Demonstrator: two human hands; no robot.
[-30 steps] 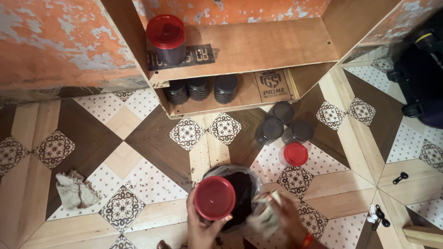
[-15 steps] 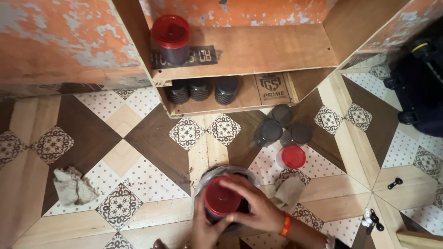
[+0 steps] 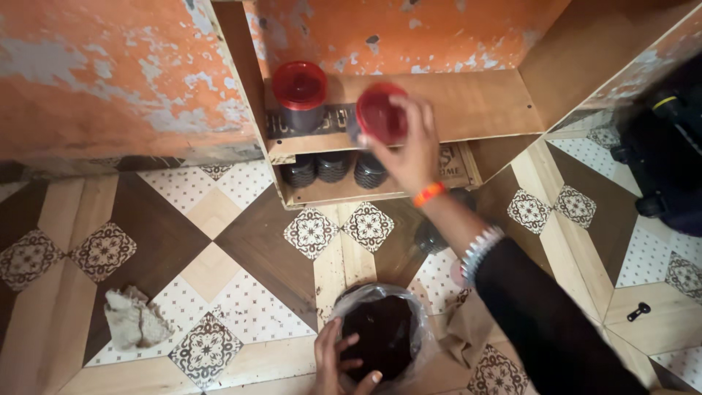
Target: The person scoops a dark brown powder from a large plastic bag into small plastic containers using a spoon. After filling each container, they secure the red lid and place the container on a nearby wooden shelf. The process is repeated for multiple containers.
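From the head camera, looking straight down, the right hand [image 3: 413,150] reaches out over a wooden shelf unit [image 3: 475,102] set against a peeling orange wall [image 3: 110,80]. Its fingers are wrapped around a red-lidded jar [image 3: 380,115], which it holds at the upper shelf, just beside a second red-lidded jar [image 3: 300,93] that stands there on its own. Motion blurs the held jar, so whether its base touches the shelf board cannot be told. The wrist carries an orange band [image 3: 428,194] and a beaded bracelet [image 3: 479,249], and the forearm is in a dark sleeve [image 3: 548,322].

On the lower shelf, three dark jars without red lids [image 3: 333,168] sit in a row. More dark containers [image 3: 431,238] lie on the floor behind the outstretched arm, mostly hidden by it.

The left hand [image 3: 340,362] is low in the view, fingers spread and resting on the rim of a round container lined with clear plastic [image 3: 380,333], which holds something dark brown. The hand steadies it without closing around anything.

The floor [image 3: 219,249] is patterned in wood tones with ornamental tiles. A crumpled pale cloth [image 3: 131,318] lies well apart to the left. A brownish cloth [image 3: 461,336] lies just beside the container. A dark bag [image 3: 665,161] sits at the right edge.
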